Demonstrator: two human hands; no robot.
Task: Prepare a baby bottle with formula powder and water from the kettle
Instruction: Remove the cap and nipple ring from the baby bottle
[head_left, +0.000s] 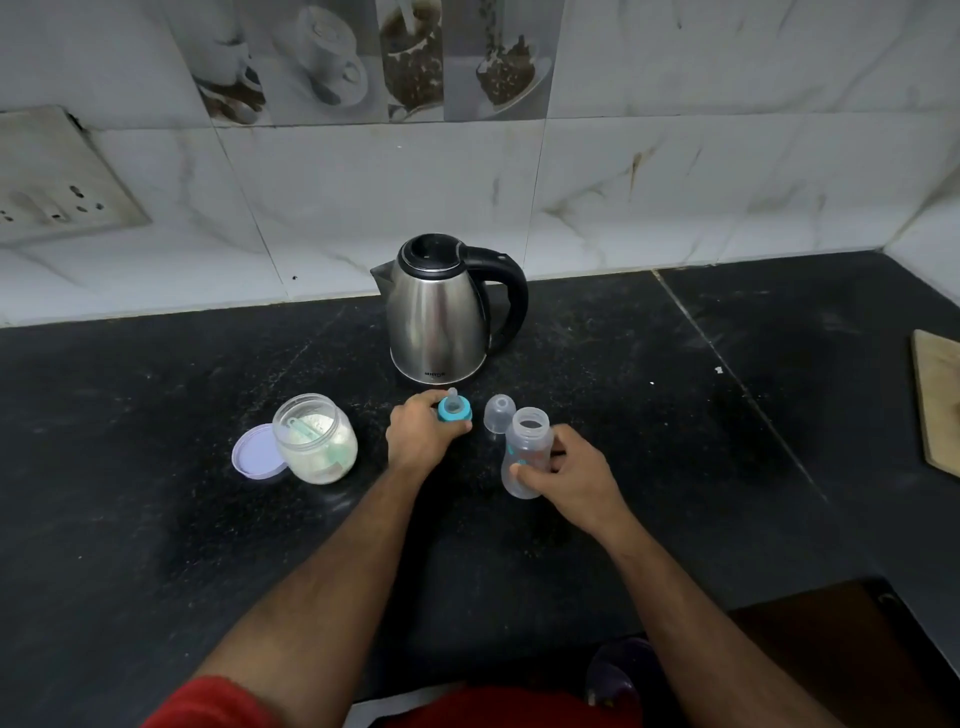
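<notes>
While right-hand fingers (524, 474) grip the open bottle (525, 452), left-hand fingers (460, 427) clasp the teal teat ring (454, 410)

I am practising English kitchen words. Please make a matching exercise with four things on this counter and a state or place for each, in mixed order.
1. kettle
2. baby bottle
3. teat ring
4. powder jar

a. in the left hand
b. open, lid beside it
c. by the wall, lid shut
d. open, in the right hand

Pairs: 1-c, 2-d, 3-a, 4-b
</notes>
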